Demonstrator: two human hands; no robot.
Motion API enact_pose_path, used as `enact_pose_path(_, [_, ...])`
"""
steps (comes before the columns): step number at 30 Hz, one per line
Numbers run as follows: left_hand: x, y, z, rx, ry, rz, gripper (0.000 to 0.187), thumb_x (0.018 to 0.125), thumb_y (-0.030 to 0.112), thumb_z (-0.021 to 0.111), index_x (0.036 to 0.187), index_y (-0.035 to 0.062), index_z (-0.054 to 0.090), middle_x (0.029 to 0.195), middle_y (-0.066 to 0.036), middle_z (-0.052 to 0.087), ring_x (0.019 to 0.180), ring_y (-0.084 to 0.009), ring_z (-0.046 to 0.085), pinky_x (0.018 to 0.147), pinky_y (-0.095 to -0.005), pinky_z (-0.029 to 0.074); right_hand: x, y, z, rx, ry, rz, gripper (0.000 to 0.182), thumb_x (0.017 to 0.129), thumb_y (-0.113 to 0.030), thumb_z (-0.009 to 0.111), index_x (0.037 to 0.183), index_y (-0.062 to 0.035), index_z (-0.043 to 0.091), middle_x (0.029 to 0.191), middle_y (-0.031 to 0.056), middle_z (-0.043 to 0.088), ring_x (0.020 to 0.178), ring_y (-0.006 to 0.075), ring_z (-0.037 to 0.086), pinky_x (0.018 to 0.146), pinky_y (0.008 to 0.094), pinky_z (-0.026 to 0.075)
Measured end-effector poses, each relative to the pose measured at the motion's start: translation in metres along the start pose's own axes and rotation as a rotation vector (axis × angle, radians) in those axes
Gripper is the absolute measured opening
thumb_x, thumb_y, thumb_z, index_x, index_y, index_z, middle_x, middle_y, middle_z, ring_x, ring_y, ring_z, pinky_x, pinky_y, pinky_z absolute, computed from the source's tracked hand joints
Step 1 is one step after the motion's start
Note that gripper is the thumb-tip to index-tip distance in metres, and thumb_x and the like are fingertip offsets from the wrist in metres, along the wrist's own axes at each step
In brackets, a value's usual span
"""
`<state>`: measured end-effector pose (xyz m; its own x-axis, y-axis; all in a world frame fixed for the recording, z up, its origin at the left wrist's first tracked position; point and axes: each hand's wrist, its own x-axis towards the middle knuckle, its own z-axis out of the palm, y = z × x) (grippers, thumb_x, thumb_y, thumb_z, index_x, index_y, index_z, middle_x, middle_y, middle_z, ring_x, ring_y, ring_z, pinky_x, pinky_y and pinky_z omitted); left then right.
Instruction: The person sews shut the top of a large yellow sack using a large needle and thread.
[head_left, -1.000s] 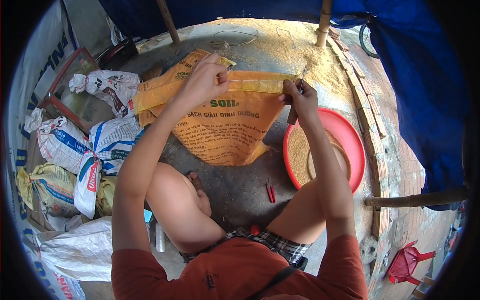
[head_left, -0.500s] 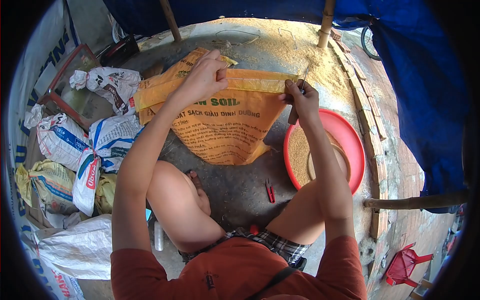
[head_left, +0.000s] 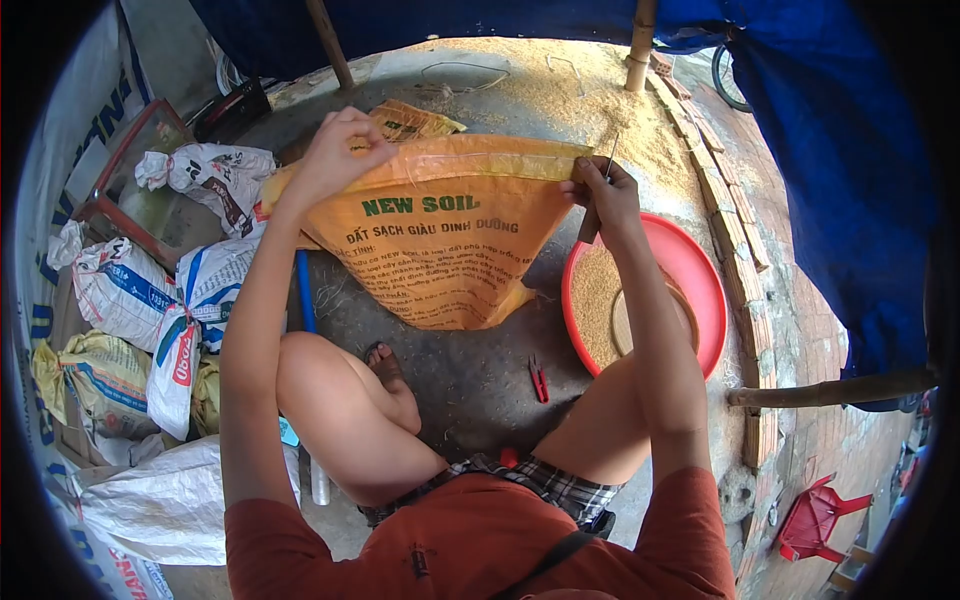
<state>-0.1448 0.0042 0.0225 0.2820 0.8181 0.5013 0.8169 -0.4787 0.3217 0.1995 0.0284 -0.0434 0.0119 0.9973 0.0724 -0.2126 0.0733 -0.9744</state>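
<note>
An orange woven sack (head_left: 440,235) printed "NEW SOIL" hangs with its folded top edge stretched across in front of me. My right hand (head_left: 607,190) is closed round a knife (head_left: 590,222), its brown handle pointing down and its thin blade up. The thumb and fingers of that hand are also at the sack's right top corner. My left hand (head_left: 345,155) is raised at the left part of the top edge, fingers curled in. Whatever it pinches is too small to make out. Red-handled snips (head_left: 538,380) lie on the floor between my legs.
A red basin (head_left: 705,300) with grain and a round lid-like disc stands at right. Filled sacks (head_left: 125,285) crowd the left. Loose grain (head_left: 630,130) lies behind, beside a brick row (head_left: 735,230). A red stool (head_left: 815,522) is at lower right.
My left hand has moved left and up along the sack's top edge, uncovering the "NEW" print. The right hand stays at the right corner with the knife.
</note>
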Motion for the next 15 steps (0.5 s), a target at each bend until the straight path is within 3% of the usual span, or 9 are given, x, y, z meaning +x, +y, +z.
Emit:
enact_pose_path(3, [-0.007, -0.034, -0.011, -0.173, 0.044, -0.14, 0.026, 0.074, 0.028, 0.07, 0.076, 0.0026, 0.065, 0.084, -0.008, 0.057, 0.085, -0.0215, 0.053, 0.078, -0.032, 0.04, 0.002, 0.001, -0.003, -0.02, 0.001, 0.009, 0.019, 0.087, -0.015, 0.06, 0.093, 0.0025, 0.055, 0.074, 0.0095, 0.061, 0.063, 0.0163, 0.064, 0.058, 0.0253, 0.054])
enact_pose_path(8, [-0.026, -0.082, -0.027, -0.097, 0.195, -0.656, 0.028, 0.076, 0.029, 0.069, 0.08, 0.0016, 0.068, 0.076, -0.01, 0.061, 0.081, -0.0194, 0.058, 0.073, -0.0291, 0.043, -0.001, -0.003, 0.0, -0.036, -0.015, 0.03, 0.02, 0.088, -0.016, 0.06, 0.094, 0.0027, 0.055, 0.075, 0.0101, 0.062, 0.063, 0.0164, 0.063, 0.06, 0.0267, 0.053])
enact_pose_path(9, [-0.029, -0.09, -0.027, -0.109, 0.248, -0.73, 0.026, 0.076, 0.028, 0.069, 0.084, 0.0039, 0.068, 0.083, -0.01, 0.063, 0.085, -0.0206, 0.06, 0.076, -0.0297, 0.044, -0.001, -0.003, 0.001, -0.035, -0.013, 0.026, 0.02, 0.088, -0.016, 0.059, 0.094, 0.0027, 0.055, 0.075, 0.01, 0.061, 0.063, 0.0165, 0.063, 0.06, 0.0266, 0.053])
enact_pose_path(10, [-0.032, -0.097, -0.025, -0.11, 0.251, -0.731, 0.026, 0.076, 0.028, 0.069, 0.084, 0.0039, 0.068, 0.083, -0.01, 0.063, 0.085, -0.0206, 0.06, 0.076, -0.0297, 0.044, -0.001, -0.003, 0.001, -0.035, -0.01, 0.021, 0.02, 0.088, -0.016, 0.059, 0.094, 0.0027, 0.055, 0.075, 0.0098, 0.061, 0.063, 0.0165, 0.063, 0.06, 0.0266, 0.053])
enact_pose_path(12, [-0.034, -0.101, -0.024, 0.291, 0.5, -0.62, 0.024, 0.077, 0.027, 0.067, 0.088, 0.0052, 0.066, 0.09, -0.011, 0.063, 0.091, -0.0235, 0.059, 0.078, -0.0324, 0.045, -0.001, -0.003, 0.001, -0.044, -0.012, 0.018, 0.02, 0.088, -0.017, 0.059, 0.093, 0.0026, 0.055, 0.075, 0.0098, 0.061, 0.063, 0.0164, 0.063, 0.06, 0.0267, 0.053])
enact_pose_path(13, [-0.034, -0.104, -0.023, 0.29, 0.502, -0.622, 0.024, 0.077, 0.027, 0.067, 0.088, 0.0052, 0.066, 0.09, -0.011, 0.063, 0.091, -0.0235, 0.059, 0.078, -0.0324, 0.045, -0.001, -0.003, 0.001, -0.053, -0.012, 0.017, 0.02, 0.089, -0.017, 0.059, 0.093, 0.0025, 0.055, 0.075, 0.0098, 0.061, 0.063, 0.0163, 0.063, 0.06, 0.0267, 0.053])
enact_pose_path(15, [-0.024, -0.075, -0.026, 0.181, 0.439, -0.311, 0.024, 0.078, 0.025, 0.065, 0.093, 0.0056, 0.064, 0.096, -0.012, 0.062, 0.097, -0.026, 0.057, 0.082, -0.036, 0.044, -0.001, -0.003, 0.001, -0.053, -0.024, -0.004, 0.019, 0.088, -0.017, 0.059, 0.092, 0.0019, 0.055, 0.075, 0.0092, 0.06, 0.062, 0.016, 0.064, 0.058, 0.0254, 0.053])
